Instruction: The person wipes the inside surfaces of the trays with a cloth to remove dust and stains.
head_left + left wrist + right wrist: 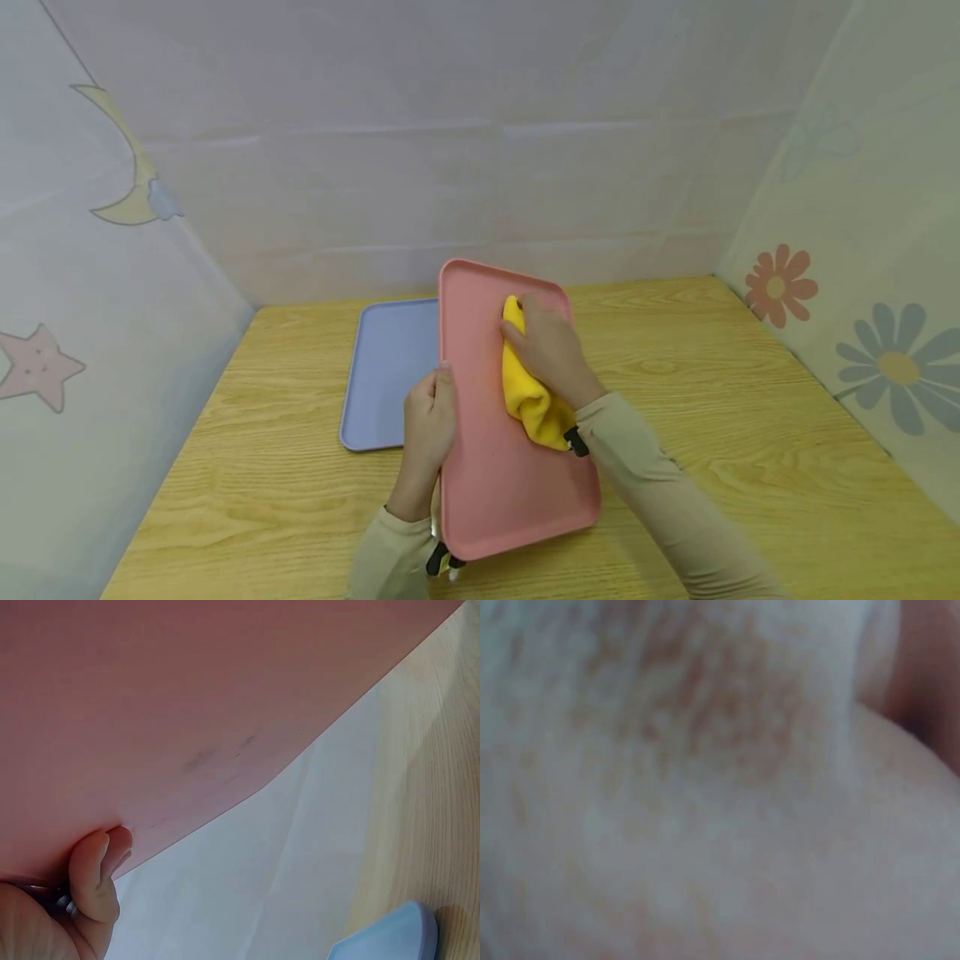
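A pink tray [480, 467] is held up at a tilt over the table, its inner face toward the head camera. My left hand [431, 417] grips its left edge, thumb on the rim; the left wrist view shows curled fingers [94, 874] against the underside, which has a few dark smudges. My right hand [547, 346] holds a bunched yellow cloth [525, 392] against the tray's inner face, right of its middle. A blurred pale surface fills most of the right wrist view.
On the wooden table [262, 467] a blue tray [386, 375] lies flat behind the left hand, partly covered by the pink one in the head view. Pale wall sheets [465, 183] stand at the back and both sides, some printed with flowers, a moon and a star.
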Tool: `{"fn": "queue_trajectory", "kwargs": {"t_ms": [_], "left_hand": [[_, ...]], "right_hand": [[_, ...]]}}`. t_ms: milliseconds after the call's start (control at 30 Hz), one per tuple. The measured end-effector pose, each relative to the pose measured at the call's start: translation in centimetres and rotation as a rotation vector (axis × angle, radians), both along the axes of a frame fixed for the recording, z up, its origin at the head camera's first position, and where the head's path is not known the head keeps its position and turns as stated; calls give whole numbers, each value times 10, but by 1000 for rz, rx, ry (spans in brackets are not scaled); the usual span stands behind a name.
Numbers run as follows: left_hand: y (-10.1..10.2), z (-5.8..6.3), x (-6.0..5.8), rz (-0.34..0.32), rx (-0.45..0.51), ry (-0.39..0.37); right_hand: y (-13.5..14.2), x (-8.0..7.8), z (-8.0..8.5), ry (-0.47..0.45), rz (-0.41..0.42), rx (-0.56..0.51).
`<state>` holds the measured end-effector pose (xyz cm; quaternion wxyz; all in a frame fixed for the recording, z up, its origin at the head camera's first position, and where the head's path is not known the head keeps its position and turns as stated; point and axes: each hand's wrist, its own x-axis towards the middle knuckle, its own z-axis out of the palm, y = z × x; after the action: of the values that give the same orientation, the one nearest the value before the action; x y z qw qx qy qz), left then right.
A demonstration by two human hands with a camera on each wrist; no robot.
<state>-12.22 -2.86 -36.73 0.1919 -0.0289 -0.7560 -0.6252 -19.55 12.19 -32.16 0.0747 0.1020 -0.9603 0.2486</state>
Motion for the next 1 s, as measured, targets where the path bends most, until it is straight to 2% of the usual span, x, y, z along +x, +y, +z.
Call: {"fn": "queue_trajectory", "kwargs": {"t_ms": [367, 700, 1000], "left_hand": [[2, -1, 0, -8, 16, -15], [7, -4, -1, -32, 53, -21], [10, -4, -3, -43, 76, -43]], "right_hand": [[-16, 11, 3, 20, 23, -65], [-27, 18, 8, 27, 48, -72], [-36, 21, 10, 88, 82, -37]]}}
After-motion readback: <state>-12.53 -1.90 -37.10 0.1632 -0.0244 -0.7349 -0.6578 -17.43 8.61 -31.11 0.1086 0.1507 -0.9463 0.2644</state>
